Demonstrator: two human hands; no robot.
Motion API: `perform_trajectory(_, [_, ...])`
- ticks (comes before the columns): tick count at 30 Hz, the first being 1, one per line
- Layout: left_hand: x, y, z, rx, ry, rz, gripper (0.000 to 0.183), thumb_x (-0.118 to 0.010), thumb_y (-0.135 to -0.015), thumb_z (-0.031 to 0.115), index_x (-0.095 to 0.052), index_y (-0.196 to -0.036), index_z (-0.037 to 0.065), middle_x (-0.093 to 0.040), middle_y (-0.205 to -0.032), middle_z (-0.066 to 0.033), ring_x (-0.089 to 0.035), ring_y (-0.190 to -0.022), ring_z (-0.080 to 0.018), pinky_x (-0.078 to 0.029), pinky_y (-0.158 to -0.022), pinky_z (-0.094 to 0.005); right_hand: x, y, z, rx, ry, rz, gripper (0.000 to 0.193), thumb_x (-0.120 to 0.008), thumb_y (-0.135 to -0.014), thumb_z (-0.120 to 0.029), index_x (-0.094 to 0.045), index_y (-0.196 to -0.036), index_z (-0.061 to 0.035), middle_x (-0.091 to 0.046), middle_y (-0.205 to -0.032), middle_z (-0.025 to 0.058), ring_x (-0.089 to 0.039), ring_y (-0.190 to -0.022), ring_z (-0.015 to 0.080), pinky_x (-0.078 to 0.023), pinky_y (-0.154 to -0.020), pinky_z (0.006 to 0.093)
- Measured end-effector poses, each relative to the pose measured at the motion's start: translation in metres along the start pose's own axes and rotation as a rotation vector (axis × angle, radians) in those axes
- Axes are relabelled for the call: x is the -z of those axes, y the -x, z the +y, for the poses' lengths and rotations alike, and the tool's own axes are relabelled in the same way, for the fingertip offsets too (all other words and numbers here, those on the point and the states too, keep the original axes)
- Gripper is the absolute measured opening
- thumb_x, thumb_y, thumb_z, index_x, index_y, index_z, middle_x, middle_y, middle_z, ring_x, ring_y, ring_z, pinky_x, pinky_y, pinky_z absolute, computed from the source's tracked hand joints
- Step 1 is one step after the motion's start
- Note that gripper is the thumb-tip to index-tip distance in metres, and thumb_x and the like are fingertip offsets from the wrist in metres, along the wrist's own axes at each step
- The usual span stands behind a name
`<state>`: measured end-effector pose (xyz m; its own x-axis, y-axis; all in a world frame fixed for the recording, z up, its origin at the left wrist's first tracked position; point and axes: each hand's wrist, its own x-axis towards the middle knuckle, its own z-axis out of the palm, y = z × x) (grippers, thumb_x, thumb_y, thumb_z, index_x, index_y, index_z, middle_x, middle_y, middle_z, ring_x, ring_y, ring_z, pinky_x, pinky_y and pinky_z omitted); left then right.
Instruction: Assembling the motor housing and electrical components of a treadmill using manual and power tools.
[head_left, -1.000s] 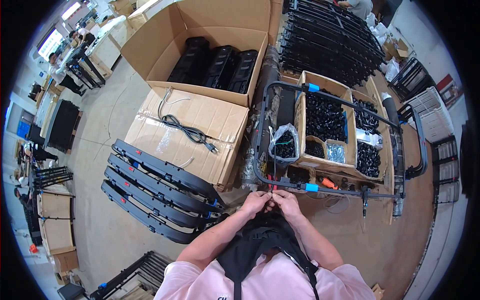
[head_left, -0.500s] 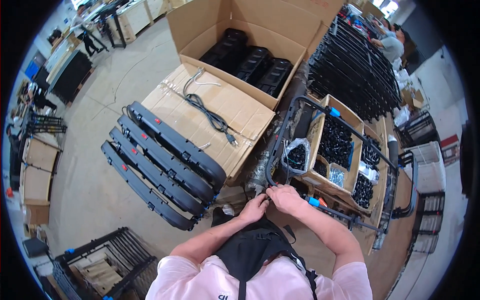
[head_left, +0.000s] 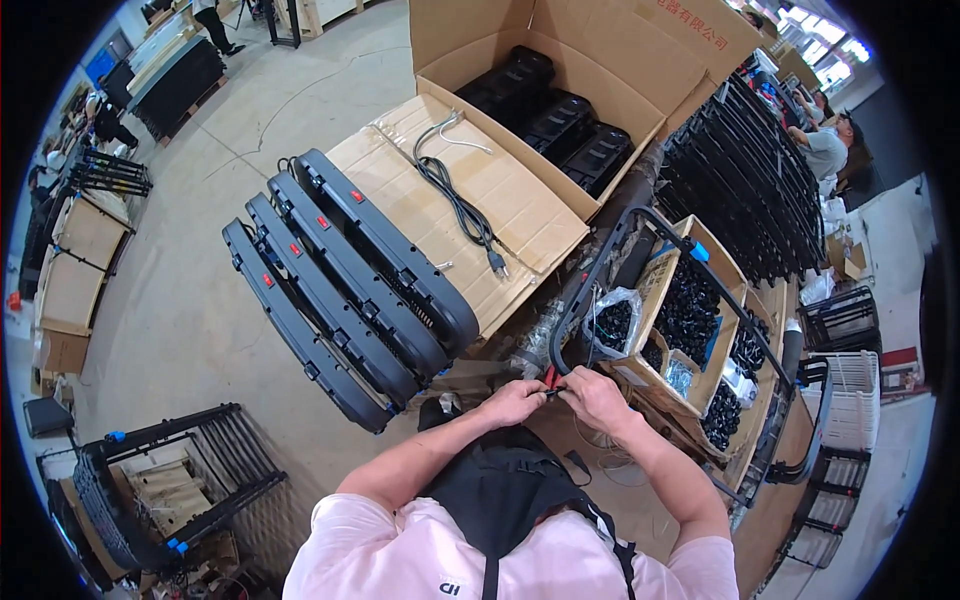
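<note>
My left hand [head_left: 514,402] and my right hand [head_left: 597,401] meet in front of my black apron [head_left: 500,490]. Between their fingertips is a small dark piece [head_left: 553,391], too small to name, and both hands pinch it. Something red [head_left: 551,375] shows just beyond it. Right beside my right hand is the lower bend of a black tubular frame [head_left: 556,345] with blue clips. It leans over a divided box [head_left: 640,380] of small black parts. A clear plastic bag [head_left: 612,318] of dark parts sits in the box's near left corner.
Several dark grey curved housings [head_left: 390,300] with red switches stand in a row at left. A black power cord [head_left: 455,200] lies on a cardboard flap [head_left: 540,245]. The open carton [head_left: 600,75] behind holds black units. Black frames [head_left: 740,190] are stacked at right; people work further off.
My view has shifted, so the carton and housings sit further right. My hands have turned slightly apart, with the small dark piece now visible between them. The red thing has come into sight.
</note>
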<state>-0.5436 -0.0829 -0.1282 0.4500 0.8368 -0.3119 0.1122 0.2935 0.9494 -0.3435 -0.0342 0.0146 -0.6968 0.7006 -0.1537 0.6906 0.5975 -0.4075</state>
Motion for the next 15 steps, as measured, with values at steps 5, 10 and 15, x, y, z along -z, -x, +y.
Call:
perform_trajectory(5, [0.001, 0.000, 0.009, 0.064, 0.121, -0.034, 0.025, -0.058, -0.104, 0.021, -0.072, -0.114, 0.002, -0.067, -0.084, -0.0047, -0.058, -0.070, -0.0125, -0.049, -0.064, -0.0312, -0.007, -0.002, 0.006, 0.127, -0.136, 0.201, 0.020, -0.075, -0.084, -0.007, -0.073, -0.104, -0.0047, -0.065, -0.096, 0.0111, -0.067, -0.093, 0.0311, -0.056, -0.081, 0.0420])
perform_trajectory(10, [0.004, 0.002, 0.019, 0.178, 0.143, -0.067, 0.022, -0.058, -0.103, 0.014, -0.072, -0.112, 0.000, -0.071, -0.093, -0.0024, -0.061, -0.088, -0.0107, -0.051, -0.083, -0.0297, -0.010, -0.003, 0.007, 0.139, -0.174, 0.153, 0.021, -0.075, -0.084, -0.007, -0.074, -0.105, -0.0047, -0.065, -0.096, 0.0101, -0.066, -0.095, 0.0303, -0.056, -0.083, 0.0407])
perform_trajectory(15, [-0.003, -0.002, 0.005, 0.117, 0.182, -0.004, 0.023, -0.058, -0.103, 0.019, -0.073, -0.107, 0.002, -0.064, -0.078, -0.0024, -0.057, -0.067, -0.0118, -0.048, -0.063, -0.0320, -0.008, -0.010, 0.008, 0.148, -0.165, 0.088, 0.020, -0.074, -0.082, -0.006, -0.071, -0.101, -0.0019, -0.064, -0.097, 0.0120, -0.065, -0.094, 0.0321, -0.056, -0.081, 0.0408])
